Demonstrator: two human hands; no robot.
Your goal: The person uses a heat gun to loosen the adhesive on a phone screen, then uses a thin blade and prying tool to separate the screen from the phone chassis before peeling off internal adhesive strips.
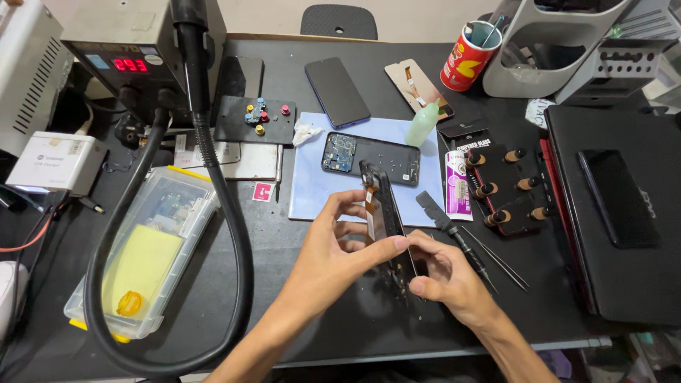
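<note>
Both my hands hold a black phone screen panel [381,195] on its edge above the dark bench, an orange flex ribbon hanging on its near face. My left hand [333,255] grips the panel's left side with fingers curled and thumb stretched across. My right hand [443,273] pinches the lower end of the panel. Behind it an opened phone body [372,157] with its circuit board showing lies on a pale blue mat [312,181].
A black screwdriver [461,241] and tweezers [500,259] lie right of my hands. Left stands a clear plastic box [152,248] ringed by a thick black hose [234,234]. Farther back lie a dark phone [338,92], a green bottle [423,124] and a red can [468,57]; a black laptop [624,213] sits right.
</note>
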